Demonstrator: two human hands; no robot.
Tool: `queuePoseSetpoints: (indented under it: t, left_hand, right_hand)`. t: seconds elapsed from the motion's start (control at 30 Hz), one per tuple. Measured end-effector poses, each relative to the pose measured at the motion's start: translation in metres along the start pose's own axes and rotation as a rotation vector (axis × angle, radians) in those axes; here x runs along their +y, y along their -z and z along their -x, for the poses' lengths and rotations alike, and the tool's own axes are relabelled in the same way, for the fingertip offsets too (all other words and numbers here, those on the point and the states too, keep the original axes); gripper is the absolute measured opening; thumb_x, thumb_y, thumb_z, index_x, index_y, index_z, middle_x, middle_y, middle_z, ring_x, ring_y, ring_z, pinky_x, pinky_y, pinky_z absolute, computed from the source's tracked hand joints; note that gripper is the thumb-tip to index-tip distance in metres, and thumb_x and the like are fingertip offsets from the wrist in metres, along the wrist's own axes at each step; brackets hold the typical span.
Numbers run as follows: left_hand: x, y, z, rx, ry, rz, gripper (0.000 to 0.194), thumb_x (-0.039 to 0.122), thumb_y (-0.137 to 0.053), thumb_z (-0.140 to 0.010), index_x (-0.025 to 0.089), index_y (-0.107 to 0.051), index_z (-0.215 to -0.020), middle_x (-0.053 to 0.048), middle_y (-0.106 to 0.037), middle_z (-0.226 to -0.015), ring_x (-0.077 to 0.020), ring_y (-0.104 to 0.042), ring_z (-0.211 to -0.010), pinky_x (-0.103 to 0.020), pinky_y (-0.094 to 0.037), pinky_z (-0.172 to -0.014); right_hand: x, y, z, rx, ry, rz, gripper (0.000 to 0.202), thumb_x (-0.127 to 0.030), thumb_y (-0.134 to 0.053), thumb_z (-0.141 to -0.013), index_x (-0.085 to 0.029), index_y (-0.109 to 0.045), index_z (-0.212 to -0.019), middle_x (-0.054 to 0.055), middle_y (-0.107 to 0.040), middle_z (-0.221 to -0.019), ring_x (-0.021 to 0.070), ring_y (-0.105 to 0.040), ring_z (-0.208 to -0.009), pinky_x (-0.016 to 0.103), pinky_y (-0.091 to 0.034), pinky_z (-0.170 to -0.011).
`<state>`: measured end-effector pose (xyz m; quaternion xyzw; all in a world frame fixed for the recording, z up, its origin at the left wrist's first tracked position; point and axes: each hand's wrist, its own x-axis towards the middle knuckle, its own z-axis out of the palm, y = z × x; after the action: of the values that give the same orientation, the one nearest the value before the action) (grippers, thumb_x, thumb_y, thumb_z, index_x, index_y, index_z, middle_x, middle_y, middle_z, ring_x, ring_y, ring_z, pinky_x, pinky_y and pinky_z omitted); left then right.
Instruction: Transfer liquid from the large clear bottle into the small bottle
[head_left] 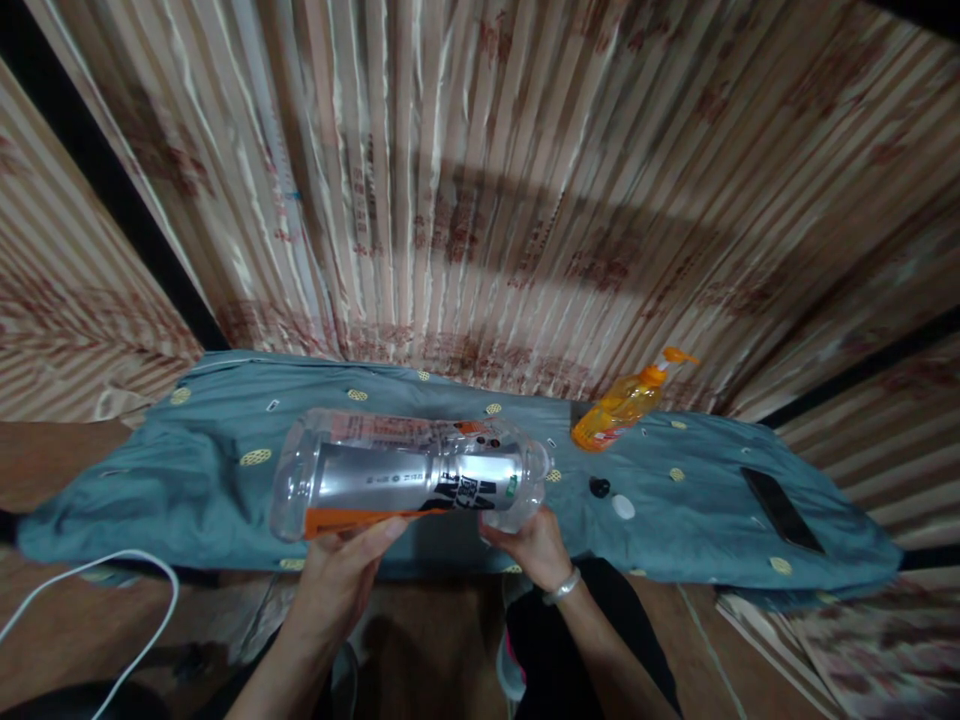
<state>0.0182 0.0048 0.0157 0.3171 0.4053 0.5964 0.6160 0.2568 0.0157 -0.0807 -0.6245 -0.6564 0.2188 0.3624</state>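
Note:
A large clear plastic bottle [412, 475] with a silver and orange label lies sideways in the air in front of me, its narrower end to the right. My left hand [352, 555] grips it from below, left of its middle, with the thumb on the label's orange edge. Near the narrower end, my right hand [536, 550] holds the bottle from underneath; the bottle partly hides the fingers. Right of that end, a small black round thing [599, 487] and a white disc [623, 506] lie on the green-blue cloth [225, 500].
Toward the back right stands an orange pump bottle [619, 408] with yellow-orange liquid. A dark phone [782, 510] lies at the right on the cloth. Behind hangs a striped curtain [487, 200], between black poles [120, 190]. A white cable [169, 610] loops at the lower left.

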Motion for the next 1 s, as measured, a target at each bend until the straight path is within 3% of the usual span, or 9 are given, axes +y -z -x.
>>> queuePoseSetpoints:
  t: [0.23,0.47,0.67,1.0]
  left_hand:
    - [0.0038,-0.0059,0.0045,0.003,0.002,0.003,0.019,0.033,-0.085,-0.061,0.016,-0.078,-0.065,-0.008,-0.079,-0.070,-0.0292,-0.075,-0.085,-0.041,-0.051,-0.098]
    - [0.0061,-0.0082,0.0058,0.004,0.000,0.024,0.020,0.034,-0.087,-0.059,0.018,-0.079,-0.068,-0.006,-0.079,-0.075,-0.0246,-0.074,-0.086,-0.033,-0.053,-0.093]
    - [0.0050,-0.0073,0.0046,0.002,0.032,0.005,0.026,0.039,-0.089,-0.056,0.018,-0.079,-0.068,-0.005,-0.080,-0.073,-0.0225,-0.075,-0.074,-0.030,-0.057,-0.084]
    - [0.0034,-0.0054,0.0029,-0.016,0.029,-0.014,0.026,0.041,-0.089,-0.055,0.019,-0.079,-0.067,-0.005,-0.079,-0.074,-0.0221,-0.074,-0.078,-0.031,-0.056,-0.089]
  right_hand:
    - [0.0009,0.0005,-0.0005,0.007,-0.012,-0.025,0.027,-0.039,-0.077,-0.068,-0.020,-0.072,-0.085,0.006,-0.077,-0.081,0.0275,-0.073,-0.078,0.035,-0.058,-0.070]
    - [0.0016,0.0053,-0.0015,-0.027,0.031,0.019,0.027,-0.041,-0.075,-0.071,-0.018,-0.072,-0.085,0.006,-0.077,-0.081,0.0258,-0.072,-0.075,0.035,-0.058,-0.071]
    - [0.0060,0.0038,-0.0034,-0.037,0.072,-0.016,0.027,-0.040,-0.075,-0.071,-0.017,-0.072,-0.084,0.007,-0.076,-0.081,0.0246,-0.071,-0.072,0.035,-0.057,-0.069]
    - [0.0087,0.0037,-0.0036,-0.058,0.043,-0.057,0.025,-0.038,-0.076,-0.070,-0.018,-0.072,-0.085,0.006,-0.076,-0.081,0.0240,-0.070,-0.071,0.034,-0.056,-0.067]
